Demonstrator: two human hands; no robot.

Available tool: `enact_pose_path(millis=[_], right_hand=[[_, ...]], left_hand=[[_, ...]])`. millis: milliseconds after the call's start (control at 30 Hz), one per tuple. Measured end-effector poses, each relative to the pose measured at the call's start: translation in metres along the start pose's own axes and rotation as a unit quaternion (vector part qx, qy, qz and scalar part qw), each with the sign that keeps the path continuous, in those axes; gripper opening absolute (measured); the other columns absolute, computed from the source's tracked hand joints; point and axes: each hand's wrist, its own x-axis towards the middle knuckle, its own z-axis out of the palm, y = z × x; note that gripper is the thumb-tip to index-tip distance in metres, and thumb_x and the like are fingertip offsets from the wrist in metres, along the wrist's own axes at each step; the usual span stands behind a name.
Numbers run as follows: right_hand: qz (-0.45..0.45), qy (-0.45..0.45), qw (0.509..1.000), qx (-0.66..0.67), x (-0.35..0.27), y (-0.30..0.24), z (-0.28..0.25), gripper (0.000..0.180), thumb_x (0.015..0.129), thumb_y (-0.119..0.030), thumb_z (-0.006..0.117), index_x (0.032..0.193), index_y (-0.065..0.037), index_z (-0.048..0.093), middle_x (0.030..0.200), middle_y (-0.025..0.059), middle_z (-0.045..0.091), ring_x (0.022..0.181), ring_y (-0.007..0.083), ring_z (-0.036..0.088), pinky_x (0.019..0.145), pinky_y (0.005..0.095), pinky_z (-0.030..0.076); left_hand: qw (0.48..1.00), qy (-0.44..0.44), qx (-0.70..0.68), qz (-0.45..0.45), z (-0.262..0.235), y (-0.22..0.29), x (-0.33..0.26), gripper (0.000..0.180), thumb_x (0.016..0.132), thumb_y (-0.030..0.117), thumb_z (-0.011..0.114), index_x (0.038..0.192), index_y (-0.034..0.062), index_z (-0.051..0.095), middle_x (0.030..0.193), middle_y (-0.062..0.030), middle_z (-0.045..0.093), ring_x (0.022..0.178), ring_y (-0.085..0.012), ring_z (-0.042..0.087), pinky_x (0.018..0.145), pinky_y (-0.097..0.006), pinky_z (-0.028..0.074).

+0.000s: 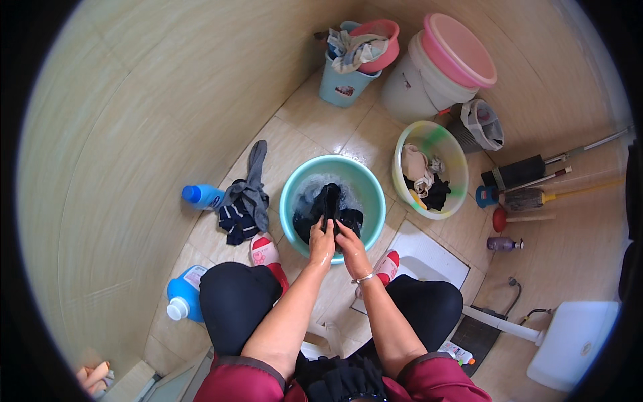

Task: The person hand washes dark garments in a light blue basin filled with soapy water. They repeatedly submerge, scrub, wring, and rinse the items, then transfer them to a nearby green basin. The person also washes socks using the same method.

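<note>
1. So, the dark garment (pixel 328 204) is sitting in the teal basin (pixel 295 184), half in sudsy water, and both hands are gripping it: the left hand (pixel 322 242) and right hand (pixel 349 246) are closed around its near end, pressed close together.
2. Looks like the washing is partway through: one piece is getting scrubbed, while a heap of dark clothes (pixel 244 204) is lying on the floor left of the basin, looking unwashed.
3. Right of the basin, the green tub (pixel 455 157) is holding more clothes; can't tell if they're done.
4. Blue detergent bottles (pixel 184 298) are standing left of the basin.
5. Hard to say what the garment really is, since the water is hiding the rest.
</note>
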Motion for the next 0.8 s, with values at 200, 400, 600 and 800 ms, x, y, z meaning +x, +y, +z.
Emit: enact_pose_path(millis=[200, 400, 600, 800], right_hand=[[0.219, 0.085, 0.97, -0.056, 0.015, -0.018, -0.021, 0.065, 0.084, -0.065, 0.056, 0.106, -0.003, 0.058, 0.088, 0.0064, 0.062, 0.074, 0.0155, 0.057, 0.063, 0.0305, 0.047], [0.122, 0.109, 0.893, -0.419, 0.041, 0.022, -0.05, 0.091, 0.076, -0.054, 0.071, 0.127, 0.016, 0.045, 0.112, 0.0253, 0.06, 0.097, 0.025, 0.061, 0.082, 0.0344, 0.05], [-0.016, 0.17, 0.891, -0.42, 0.049, 0.043, -0.062, 0.035, 0.083, -0.008, 0.064, 0.116, 0.002, 0.058, 0.099, 0.0101, 0.067, 0.088, 0.0182, 0.062, 0.08, 0.0314, 0.049], [-0.174, -0.017, 0.95, -0.258, 0.008, -0.127, -0.016, 0.034, 0.087, -0.002, 0.058, 0.121, 0.003, 0.055, 0.104, 0.0059, 0.065, 0.09, 0.013, 0.059, 0.081, 0.0261, 0.048]], left_hand=[[0.981, -0.031, 0.119, 0.147, -0.014, -0.021, -0.032, 0.043, 0.094, 0.026, 0.054, 0.133, 0.008, 0.051, 0.12, -0.0175, 0.054, 0.111, -0.0344, 0.053, 0.095, -0.039, 0.042], [0.913, -0.121, 0.282, 0.269, -0.008, -0.034, -0.06, 0.05, 0.084, 0.022, 0.062, 0.131, 0.0077, 0.05, 0.127, -0.013, 0.052, 0.112, -0.0364, 0.051, 0.096, -0.044, 0.042], [0.846, -0.3, 0.405, 0.173, -0.03, 0.039, -0.046, 0.047, 0.08, 0.035, 0.061, 0.114, 0.0026, 0.059, 0.116, -0.0201, 0.06, 0.107, -0.0365, 0.058, 0.094, -0.046, 0.045], [0.896, -0.162, 0.253, 0.326, -0.087, 0.163, -0.019, 0.035, 0.083, 0.029, 0.063, 0.106, 0.0026, 0.064, 0.096, -0.0207, 0.067, 0.091, -0.034, 0.065, 0.079, -0.039, 0.052]])
